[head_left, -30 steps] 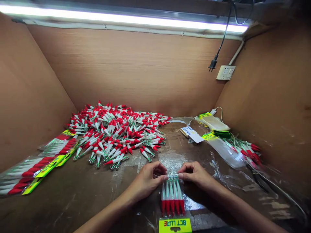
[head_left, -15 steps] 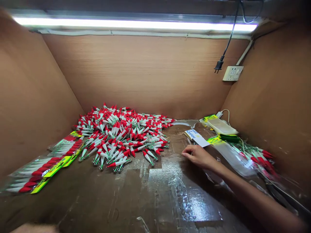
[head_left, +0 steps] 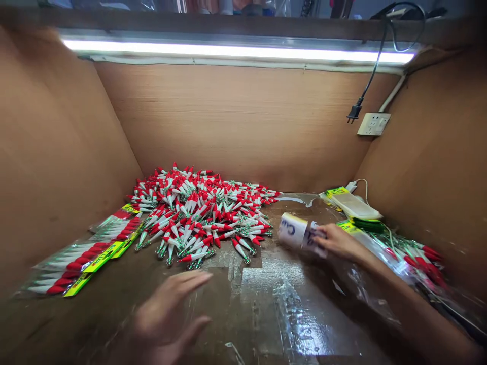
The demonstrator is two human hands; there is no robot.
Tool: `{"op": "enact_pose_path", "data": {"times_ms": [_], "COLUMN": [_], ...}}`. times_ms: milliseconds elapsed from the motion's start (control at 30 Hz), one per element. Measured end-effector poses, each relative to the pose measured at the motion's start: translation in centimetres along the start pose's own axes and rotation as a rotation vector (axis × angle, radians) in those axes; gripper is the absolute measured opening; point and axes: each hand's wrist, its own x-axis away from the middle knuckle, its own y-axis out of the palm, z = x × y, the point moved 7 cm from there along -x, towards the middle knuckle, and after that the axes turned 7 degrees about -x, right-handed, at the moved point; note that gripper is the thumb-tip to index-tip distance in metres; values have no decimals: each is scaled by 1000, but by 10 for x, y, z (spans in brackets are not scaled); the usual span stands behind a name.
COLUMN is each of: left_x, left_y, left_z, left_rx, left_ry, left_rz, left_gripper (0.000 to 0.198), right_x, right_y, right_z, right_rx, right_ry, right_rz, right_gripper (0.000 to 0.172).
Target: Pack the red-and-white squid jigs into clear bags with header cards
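Observation:
My right hand (head_left: pixel 338 241) grips a white card with blue handwriting (head_left: pixel 293 229), tilted and blurred above the tabletop (head_left: pixel 224 314). My left hand (head_left: pixel 171 314), smeared by motion, hovers over the near middle of the table with thumb and fingers apart and nothing between them. Beyond it lies a big heap of red-and-white fishing lures (head_left: pixel 205 213) with green hooked ends. Under and beside my right forearm are clear plastic bags with yellow headers (head_left: pixel 350 228).
On the left lie packed lures in clear bags with yellow headers (head_left: pixel 102 256). Loose lures (head_left: pixel 422 258) sit at the right wall. A black plug (head_left: pixel 354 112) hangs near a wall socket (head_left: pixel 374 124). Wooden panels enclose the table on three sides under a tube light (head_left: pixel 236 52).
My right hand has taken hold of the white card and lifted it off the table. My left hand has come in from the lower left edge. The view has shifted slightly.

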Motion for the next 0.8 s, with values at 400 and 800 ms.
{"op": "enact_pose_path", "data": {"times_ms": [400,800], "left_x": [-61,-60], "left_y": [153,151], "left_z": [74,62], "left_rx": [-98,-70], "left_ry": [287,283], "left_rz": [-441,-452], "left_gripper": [88,85], "right_x": [-42,-125], "right_y": [43,61], "right_z": [-94,-154], "right_rx": [-44,273], "right_ry": [-335,-485], "right_rz": [216,67], "right_gripper": [25,12]}}
